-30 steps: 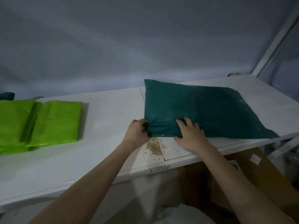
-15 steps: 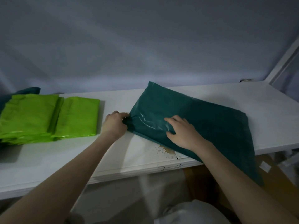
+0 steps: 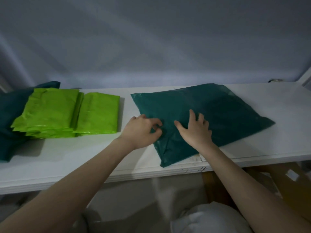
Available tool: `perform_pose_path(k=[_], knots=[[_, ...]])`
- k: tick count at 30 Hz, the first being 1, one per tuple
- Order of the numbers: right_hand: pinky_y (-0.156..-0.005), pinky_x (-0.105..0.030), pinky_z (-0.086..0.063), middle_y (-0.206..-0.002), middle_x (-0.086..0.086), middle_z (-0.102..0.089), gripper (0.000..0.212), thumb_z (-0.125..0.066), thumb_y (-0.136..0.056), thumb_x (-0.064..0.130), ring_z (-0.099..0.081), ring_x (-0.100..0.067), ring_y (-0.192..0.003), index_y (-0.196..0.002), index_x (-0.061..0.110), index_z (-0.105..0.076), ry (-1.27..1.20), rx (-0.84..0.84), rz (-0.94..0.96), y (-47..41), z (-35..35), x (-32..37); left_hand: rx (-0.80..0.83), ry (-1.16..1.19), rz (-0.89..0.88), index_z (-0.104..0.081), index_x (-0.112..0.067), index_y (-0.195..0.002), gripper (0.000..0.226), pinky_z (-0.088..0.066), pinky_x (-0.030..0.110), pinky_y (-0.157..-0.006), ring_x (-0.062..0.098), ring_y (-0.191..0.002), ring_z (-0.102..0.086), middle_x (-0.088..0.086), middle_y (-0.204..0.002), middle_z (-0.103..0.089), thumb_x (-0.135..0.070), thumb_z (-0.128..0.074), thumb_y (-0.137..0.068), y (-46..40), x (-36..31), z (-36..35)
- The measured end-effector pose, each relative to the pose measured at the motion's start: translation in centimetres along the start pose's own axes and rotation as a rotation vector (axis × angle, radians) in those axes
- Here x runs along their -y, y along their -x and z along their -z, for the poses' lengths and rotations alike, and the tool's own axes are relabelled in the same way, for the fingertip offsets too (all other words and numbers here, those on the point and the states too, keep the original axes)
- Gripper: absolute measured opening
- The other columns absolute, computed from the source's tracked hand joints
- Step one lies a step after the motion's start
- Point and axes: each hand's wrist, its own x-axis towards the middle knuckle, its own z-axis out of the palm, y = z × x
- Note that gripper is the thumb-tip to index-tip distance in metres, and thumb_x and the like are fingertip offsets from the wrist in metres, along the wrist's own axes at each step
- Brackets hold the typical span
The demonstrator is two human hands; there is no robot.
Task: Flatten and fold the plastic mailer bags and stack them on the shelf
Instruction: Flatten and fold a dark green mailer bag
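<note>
A dark teal plastic mailer bag (image 3: pixel 223 108) lies flat on the white shelf (image 3: pixel 70 158), tilted, with one corner near the front edge. My left hand (image 3: pixel 143 130) is at the bag's left edge with its fingers curled and pinching the plastic. My right hand (image 3: pixel 196 130) rests flat on the bag with its fingers spread, pressing it down. To the left sit two stacks of folded lime green mailer bags (image 3: pixel 67 113).
More dark teal bags (image 3: pixel 10 118) lie under and behind the green stacks at the far left. A grey wall backs the shelf. Cardboard boxes (image 3: pixel 286 185) stand below the shelf on the right. A white upright post (image 3: pixel 306 78) is at the far right.
The teal bag has been dragged left and turned, and now lies fully on the shelf. My right hand has spread flat on it. The view has shifted left, showing more of the green stacks.
</note>
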Motion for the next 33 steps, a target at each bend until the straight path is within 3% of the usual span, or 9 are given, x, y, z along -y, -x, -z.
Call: perform_pose_path(k=[6, 10, 14, 17, 22, 24, 26, 29, 33], knots=[[-0.111, -0.056, -0.019, -0.156, -0.008, -0.006, 0.081, -0.035, -0.086, 0.068, -0.010, -0.036, -0.140, -0.149, 0.026, -0.007, 0.049, 0.020, 0.021, -1.2, -0.8, -0.6, -0.156, 0.089, 0.117, -0.049, -0.016, -0.128, 0.038, -0.038, 0.039, -0.100, 0.028, -0.121, -0.044, 0.008, -0.130, -0.050, -0.032, -0.043, -0.094, -2.9, 1.8, -0.2], [-0.116, -0.051, -0.012, -0.157, 0.006, -0.008, 0.079, -0.057, -0.083, 0.056, -0.006, -0.023, -0.144, -0.147, 0.035, -0.016, -0.167, 0.170, 0.174, -2.0, 0.6, -3.1, -0.232, 0.119, 0.244, -0.041, -0.011, -0.135, 0.048, -0.029, 0.039, -0.109, 0.030, -0.131, -0.035, 0.011, -0.142, -0.038, -0.037, -0.043, -0.094, -4.3, 3.3, 0.1], [-0.118, -0.049, -0.005, -0.157, 0.013, -0.003, 0.078, -0.069, -0.080, 0.036, 0.001, -0.016, -0.144, -0.143, 0.041, -0.024, -0.240, 0.321, 0.227, -2.1, 2.4, -4.8, -0.047, 0.209, 0.439, -0.029, -0.009, -0.142, 0.064, -0.029, 0.042, -0.107, 0.034, -0.131, -0.035, 0.019, -0.144, -0.034, -0.051, -0.037, -0.094, -4.9, 3.6, 0.2], [-0.117, -0.039, -0.012, -0.156, 0.003, -0.007, 0.076, -0.069, -0.079, 0.022, -0.006, -0.022, -0.144, -0.143, 0.035, -0.029, -0.335, 0.211, 0.127, -2.2, 2.9, -5.2, 0.073, 0.297, 0.530, -0.025, -0.006, -0.141, 0.072, -0.036, 0.042, -0.101, 0.037, -0.125, -0.043, 0.021, -0.139, -0.042, -0.057, -0.038, -0.091, -5.1, 3.3, -0.5], [-0.105, -0.040, -0.029, -0.146, -0.011, -0.021, 0.063, -0.057, -0.086, 0.025, -0.021, -0.035, -0.133, -0.143, 0.019, -0.029, -0.371, -0.102, -0.242, -1.9, 3.3, -6.9, 0.138, 0.694, 0.663, -0.026, -0.007, -0.141, 0.091, -0.047, 0.032, -0.091, 0.026, -0.109, -0.056, 0.009, -0.133, -0.051, -0.042, -0.073, -0.072, -5.2, 3.3, -0.7], [-0.103, -0.041, -0.032, -0.143, -0.013, -0.024, 0.066, -0.059, -0.085, 0.024, -0.025, -0.037, -0.131, -0.142, 0.017, -0.027, -0.392, -0.106, -0.322, -1.8, 3.3, -8.0, 0.283, 0.881, 0.669, -0.042, -0.008, -0.132, 0.078, -0.049, 0.024, -0.070, 0.016, -0.091, -0.060, 0.003, -0.116, -0.060, -0.031, -0.077, -0.066, -5.0, 2.7, -0.4], [-0.102, -0.043, -0.038, -0.137, -0.015, -0.032, 0.066, -0.063, -0.080, 0.023, -0.034, -0.037, -0.125, -0.136, 0.016, -0.030, -0.489, -0.139, -0.361, -2.0, 3.2, -8.9, 0.372, 0.983, 0.654, -0.057, -0.015, -0.119, 0.065, -0.049, 0.021, -0.073, 0.012, -0.091, -0.060, -0.001, -0.111, -0.064, -0.039, -0.076, -0.061, -4.6, 2.5, -0.3], [-0.097, -0.038, -0.042, -0.136, -0.015, -0.038, 0.071, -0.066, -0.079, 0.019, -0.041, -0.035, -0.121, -0.137, 0.010, -0.025, -0.713, -0.169, -0.433, -2.1, 3.3, -9.3, 0.305, 1.108, 0.741, -0.058, -0.018, -0.115, 0.069, -0.045, 0.032, -0.095, 0.018, -0.104, -0.058, -0.001, -0.116, -0.062, -0.063, -0.070, -0.064, -4.3, 2.6, -0.8], [-0.081, -0.029, -0.046, -0.120, -0.015, -0.056, 0.050, -0.068, -0.079, 0.015, -0.056, -0.029, -0.100, -0.122, -0.003, -0.050, -0.889, -0.112, -0.489, -2.1, 3.6, -9.0, 0.115, 1.018, 0.750, -0.057, -0.012, -0.116, 0.057, -0.042, 0.028, -0.079, 0.020, -0.093, -0.056, 0.002, -0.106, -0.059, -0.057, -0.058, -0.082, -3.7, 1.6, -0.9]])
